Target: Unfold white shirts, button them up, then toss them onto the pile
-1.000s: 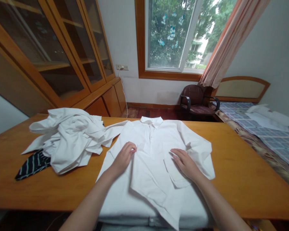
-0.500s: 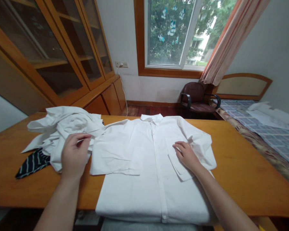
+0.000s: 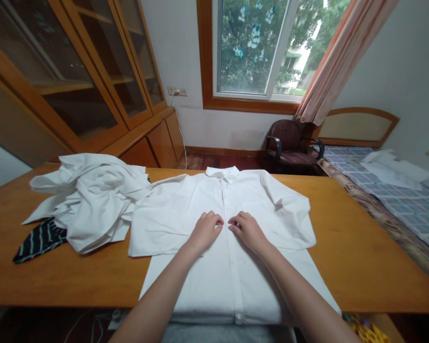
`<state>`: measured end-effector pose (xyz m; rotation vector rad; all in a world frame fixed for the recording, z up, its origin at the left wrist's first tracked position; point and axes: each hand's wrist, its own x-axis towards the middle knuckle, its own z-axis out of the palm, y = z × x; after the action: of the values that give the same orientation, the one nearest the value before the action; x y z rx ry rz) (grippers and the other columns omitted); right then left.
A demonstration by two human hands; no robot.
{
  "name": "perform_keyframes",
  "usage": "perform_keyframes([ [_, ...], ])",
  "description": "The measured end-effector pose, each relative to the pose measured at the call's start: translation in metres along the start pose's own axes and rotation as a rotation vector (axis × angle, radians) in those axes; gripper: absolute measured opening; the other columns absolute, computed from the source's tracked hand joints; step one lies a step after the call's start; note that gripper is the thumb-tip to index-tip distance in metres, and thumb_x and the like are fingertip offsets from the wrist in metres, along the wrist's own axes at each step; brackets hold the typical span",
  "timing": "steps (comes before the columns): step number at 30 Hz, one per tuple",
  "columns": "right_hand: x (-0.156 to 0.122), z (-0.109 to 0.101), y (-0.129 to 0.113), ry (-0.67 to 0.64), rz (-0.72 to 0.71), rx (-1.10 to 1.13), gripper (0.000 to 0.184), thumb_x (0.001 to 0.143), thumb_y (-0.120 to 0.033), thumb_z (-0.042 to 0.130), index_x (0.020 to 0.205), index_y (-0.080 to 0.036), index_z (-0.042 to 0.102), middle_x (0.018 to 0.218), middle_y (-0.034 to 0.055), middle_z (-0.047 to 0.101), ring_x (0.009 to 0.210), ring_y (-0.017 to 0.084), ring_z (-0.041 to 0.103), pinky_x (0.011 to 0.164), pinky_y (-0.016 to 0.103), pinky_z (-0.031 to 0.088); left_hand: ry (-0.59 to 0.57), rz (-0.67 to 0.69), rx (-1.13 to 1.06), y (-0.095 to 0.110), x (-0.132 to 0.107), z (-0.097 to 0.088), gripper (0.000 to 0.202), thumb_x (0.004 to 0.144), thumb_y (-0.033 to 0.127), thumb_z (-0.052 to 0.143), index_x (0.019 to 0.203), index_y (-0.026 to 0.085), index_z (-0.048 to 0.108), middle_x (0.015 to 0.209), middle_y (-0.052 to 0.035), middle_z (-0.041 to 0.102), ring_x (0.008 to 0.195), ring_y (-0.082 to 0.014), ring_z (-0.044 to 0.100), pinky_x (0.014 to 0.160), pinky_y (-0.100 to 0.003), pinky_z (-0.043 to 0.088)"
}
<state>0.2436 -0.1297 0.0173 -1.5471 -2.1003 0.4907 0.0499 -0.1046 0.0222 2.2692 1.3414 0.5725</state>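
A white button-up shirt (image 3: 214, 281) lies front side up on the table, collar at the far side, its lower part folded at the table's near edge. Over the shirt's middle, just left of the buttoned strip, is my left hand (image 3: 206, 231), fingers bent with a small gap between thumb and forefinger. Across the strip, my right hand (image 3: 248, 231) mirrors it, fingers bent, thumb and forefinger slightly apart. Neither hand shows anything held. Both sleeves lie folded inward, their ends partly hidden by my hands and forearms.
A heap of white cloth (image 3: 100, 195) lies on the left of the wooden table (image 3: 364, 257), with a black striped cloth (image 3: 39, 243) sticking out beneath. Beyond the table stand a glass-doored cabinet (image 3: 128, 128), an office chair (image 3: 288, 143) and a bed (image 3: 389, 176).
My left hand has come from the left sleeve's edge to the shirt's middle. My right hand has moved left from the right sleeve end to the button strip. The view has shifted slightly.
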Motion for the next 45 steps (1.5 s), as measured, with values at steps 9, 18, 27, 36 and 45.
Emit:
perform_keyframes([
  [9,0.008,0.0,-0.005,-0.034,0.102,0.017,0.004,0.085,-0.018,0.072,0.086,-0.022,0.071,0.09,0.0031,0.066,0.09,0.02,0.056,0.082,0.031,0.039,0.117,0.007,-0.034,-0.007,-0.003,0.014,0.01,0.088,0.018,0.061,0.088,0.023,0.069,0.089,-0.0023,0.064,0.091,-0.0214,0.053,0.085,-0.034,0.042],
  [18,0.002,0.012,-0.013,0.071,0.147,0.034,0.005,0.086,-0.02,0.07,0.082,-0.022,0.069,0.086,0.0025,0.065,0.089,0.021,0.055,0.077,0.032,0.033,0.094,-0.014,-0.07,-0.004,-0.009,0.007,0.008,0.086,0.022,0.063,0.086,0.023,0.071,0.085,-0.0012,0.065,0.088,-0.0208,0.054,0.083,-0.034,0.043],
  [27,0.0,0.017,-0.005,0.137,0.098,0.163,0.008,0.086,-0.017,0.066,0.08,-0.021,0.069,0.084,0.0031,0.063,0.087,0.02,0.056,0.078,0.031,0.039,0.055,-0.07,-0.121,0.001,0.0,0.005,0.006,0.082,0.02,0.064,0.077,0.021,0.069,0.082,-0.0012,0.066,0.087,-0.0215,0.055,0.08,-0.033,0.043],
  [36,0.0,0.015,-0.006,0.123,0.084,0.158,0.01,0.087,-0.015,0.064,0.079,-0.021,0.068,0.083,0.0033,0.062,0.086,0.02,0.055,0.079,0.032,0.039,0.098,-0.041,-0.195,-0.002,-0.002,0.008,0.006,0.082,0.02,0.066,0.077,0.021,0.068,0.081,-0.0009,0.065,0.086,-0.0205,0.054,0.08,-0.033,0.042],
  [45,-0.001,0.015,-0.005,0.131,0.083,0.157,0.01,0.087,-0.014,0.065,0.08,-0.021,0.067,0.084,0.0034,0.061,0.086,0.021,0.053,0.079,0.032,0.039,0.116,-0.012,-0.232,-0.004,-0.004,0.009,0.006,0.083,0.022,0.066,0.077,0.022,0.068,0.082,-0.0011,0.064,0.09,-0.0208,0.053,0.082,-0.034,0.042],
])
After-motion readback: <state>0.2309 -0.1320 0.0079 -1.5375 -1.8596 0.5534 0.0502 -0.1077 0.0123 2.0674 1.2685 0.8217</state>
